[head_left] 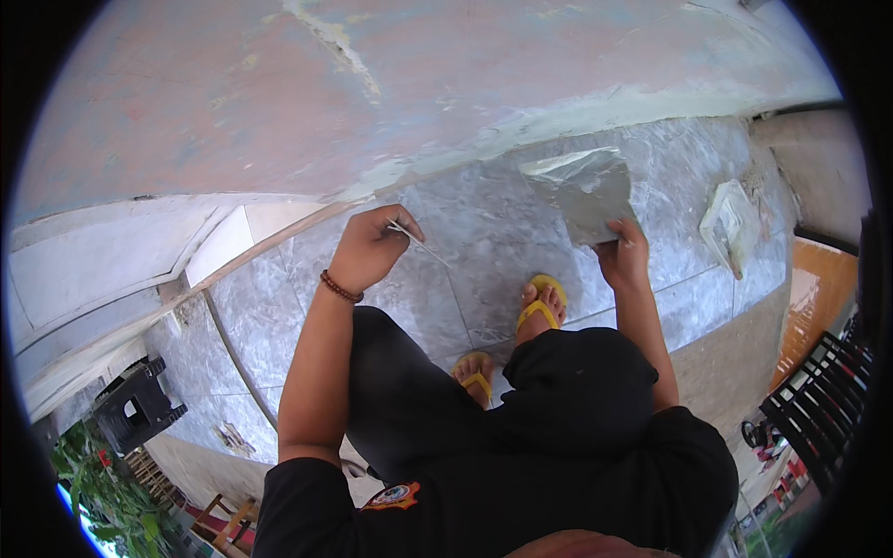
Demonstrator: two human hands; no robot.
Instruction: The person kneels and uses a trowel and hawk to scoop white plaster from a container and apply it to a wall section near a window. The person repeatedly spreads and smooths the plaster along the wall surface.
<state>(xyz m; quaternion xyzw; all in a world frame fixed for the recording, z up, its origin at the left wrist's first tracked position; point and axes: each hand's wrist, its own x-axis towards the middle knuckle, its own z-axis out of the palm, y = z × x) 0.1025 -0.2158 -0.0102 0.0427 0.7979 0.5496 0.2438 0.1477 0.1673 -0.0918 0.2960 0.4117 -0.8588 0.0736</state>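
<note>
My left hand [372, 249], with a brown bead bracelet at the wrist, is closed on a thin pale scraper blade [423, 246]. The blade shows nearly edge-on, so its full shape is hidden. In my right hand [625, 256] is a flat grey sheet [600, 206], pinched at its near edge and bearing whitish paste [579, 166] along its far side. Both hands are above the tiled floor, apart from each other. Ahead stands a patchy pink and blue-grey wall [223, 102] with a pale, rough streak [339, 48] on it.
An open plastic bag [730, 221] of pale material lies on the grey tiles [507, 209] at the right. A dark cable [237, 358] crosses the floor at the left, near a black plastic stool [138, 405]. A black slatted bench [819, 400] stands at the far right.
</note>
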